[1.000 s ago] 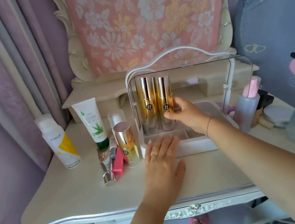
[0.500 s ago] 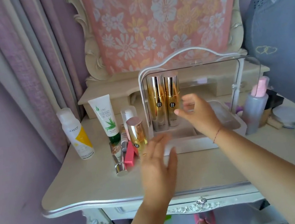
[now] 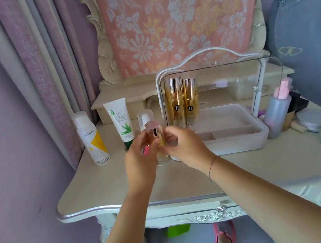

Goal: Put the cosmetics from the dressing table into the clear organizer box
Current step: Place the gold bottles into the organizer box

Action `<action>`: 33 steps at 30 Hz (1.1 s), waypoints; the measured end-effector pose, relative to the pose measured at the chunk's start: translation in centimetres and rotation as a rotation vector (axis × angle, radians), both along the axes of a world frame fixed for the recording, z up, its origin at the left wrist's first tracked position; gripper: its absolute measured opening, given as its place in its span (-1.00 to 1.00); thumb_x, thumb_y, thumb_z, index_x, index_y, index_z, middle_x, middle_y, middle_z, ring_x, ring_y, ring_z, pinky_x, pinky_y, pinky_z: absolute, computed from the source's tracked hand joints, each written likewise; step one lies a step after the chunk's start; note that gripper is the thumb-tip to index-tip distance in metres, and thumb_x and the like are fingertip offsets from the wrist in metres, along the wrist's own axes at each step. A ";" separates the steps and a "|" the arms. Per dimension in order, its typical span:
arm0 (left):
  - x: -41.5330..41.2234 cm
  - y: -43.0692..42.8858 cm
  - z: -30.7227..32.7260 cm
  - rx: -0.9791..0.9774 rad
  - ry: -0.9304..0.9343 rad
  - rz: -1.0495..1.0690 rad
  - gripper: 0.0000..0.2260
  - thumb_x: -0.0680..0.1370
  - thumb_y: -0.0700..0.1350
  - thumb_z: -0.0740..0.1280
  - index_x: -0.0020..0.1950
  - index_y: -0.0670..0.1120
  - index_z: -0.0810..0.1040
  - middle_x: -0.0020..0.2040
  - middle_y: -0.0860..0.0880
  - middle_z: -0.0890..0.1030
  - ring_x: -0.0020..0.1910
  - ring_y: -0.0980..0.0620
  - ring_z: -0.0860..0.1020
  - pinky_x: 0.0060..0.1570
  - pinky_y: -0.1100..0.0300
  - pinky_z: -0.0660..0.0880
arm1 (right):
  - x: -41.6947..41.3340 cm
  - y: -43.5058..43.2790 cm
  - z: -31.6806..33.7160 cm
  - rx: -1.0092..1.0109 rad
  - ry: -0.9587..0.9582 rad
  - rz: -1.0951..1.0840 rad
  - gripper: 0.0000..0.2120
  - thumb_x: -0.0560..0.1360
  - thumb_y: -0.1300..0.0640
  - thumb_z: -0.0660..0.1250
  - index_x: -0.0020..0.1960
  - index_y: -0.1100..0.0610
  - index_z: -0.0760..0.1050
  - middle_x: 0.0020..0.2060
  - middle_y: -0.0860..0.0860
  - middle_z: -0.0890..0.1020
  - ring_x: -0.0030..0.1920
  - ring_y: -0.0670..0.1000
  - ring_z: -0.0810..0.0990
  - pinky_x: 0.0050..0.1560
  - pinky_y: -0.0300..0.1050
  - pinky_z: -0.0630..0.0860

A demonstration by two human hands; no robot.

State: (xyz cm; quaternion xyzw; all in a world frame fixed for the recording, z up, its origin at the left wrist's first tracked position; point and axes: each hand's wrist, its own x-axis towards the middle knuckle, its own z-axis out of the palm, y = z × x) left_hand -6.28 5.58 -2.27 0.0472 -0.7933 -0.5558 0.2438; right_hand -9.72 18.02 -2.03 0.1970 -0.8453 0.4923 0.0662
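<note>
Lilac curtains and a floral cloth over the mirror frame back a cream dressing table (image 3: 113, 185), where the clear organizer (image 3: 232, 130) stands open with two gold bottles (image 3: 182, 104) upright in its left rear corner. Both hands meet just left of the box: the left hand (image 3: 141, 163) wraps the lower body of a third gold bottle (image 3: 155, 135), and the right hand (image 3: 186, 149) closes its fingertips on the same bottle from the other side. Whether its base touches the table I cannot tell; the hands hide it. To do this step well, I judge that one hand should take the bottle alone by its middle, keep it upright, lift it over the white front rim and set it down beside the two already inside, close but without knocking them, since tall narrow bottles tip easily. A sunscreen can (image 3: 90, 138), an aloe tube (image 3: 120, 122) and a white pump bottle (image 3: 144, 116) wait on the table to the left, with a pink item (image 3: 145, 150) partly hidden behind the left hand; more bottles stand right of the box. Compared with half a second ago, the left hand, then spread and hovering over the tabletop, has closed on the bottle, and the right hand has left the bottles in the box and come across to join it; the view has also shifted left.
</note>
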 end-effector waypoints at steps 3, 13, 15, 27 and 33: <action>0.2 0.2 0.4 0.012 -0.001 -0.005 -0.76 0.46 -0.12 0.43 0.12 -0.03 0.60 -0.13 0.16 0.65 -0.14 0.28 0.59 -0.15 0.39 0.50 | 0.0 -0.5 0.0 0.029 0.017 -0.051 -0.71 0.40 -0.01 0.44 0.08 0.05 0.56 -0.08 -0.04 0.69 -0.05 -0.02 0.65 0.03 0.05 0.59; 0.6 3.0 1.2 -0.141 0.139 -0.048 -0.62 0.50 0.08 0.34 0.27 -0.01 0.50 0.13 0.18 0.54 0.09 0.21 0.49 0.04 0.37 0.40 | -0.3 4.3 4.4 -0.254 0.036 -0.101 -0.74 0.40 0.19 0.46 0.08 0.09 0.57 -0.08 -0.06 0.70 -0.09 -0.14 0.66 -0.02 -0.30 0.57; 0.6 3.6 -0.1 -0.275 0.138 -0.076 -0.68 0.54 0.02 0.32 0.27 -0.03 0.50 0.13 0.16 0.53 0.12 0.19 0.48 0.08 0.32 0.39 | -1.4 6.0 4.6 -0.268 0.044 -0.181 -0.76 0.40 0.18 0.46 0.06 0.12 0.56 -0.09 -0.08 0.69 -0.11 -0.18 0.66 -0.05 -0.33 0.56; 0.0 4.7 -3.9 -0.497 0.187 -0.125 -0.76 0.44 -0.30 0.37 0.09 -0.13 0.62 0.10 -0.04 0.61 0.16 0.03 0.49 0.14 0.46 0.22 | -5.5 6.7 0.1 0.035 0.029 -0.353 -0.68 0.39 0.05 0.47 0.10 0.11 0.51 -0.04 0.01 0.64 -0.04 0.00 0.61 -0.05 -0.19 0.55; 0.0 4.7 -3.9 -0.474 0.196 -0.130 -0.77 0.43 -0.30 0.38 0.07 -0.13 0.62 0.08 -0.04 0.61 0.14 0.04 0.50 0.13 0.46 0.25 | -6.0 6.4 0.3 0.023 -0.017 -0.363 -0.62 0.37 0.07 0.49 0.10 0.13 0.45 -0.05 0.00 0.63 -0.07 0.00 0.61 -0.11 -0.23 0.52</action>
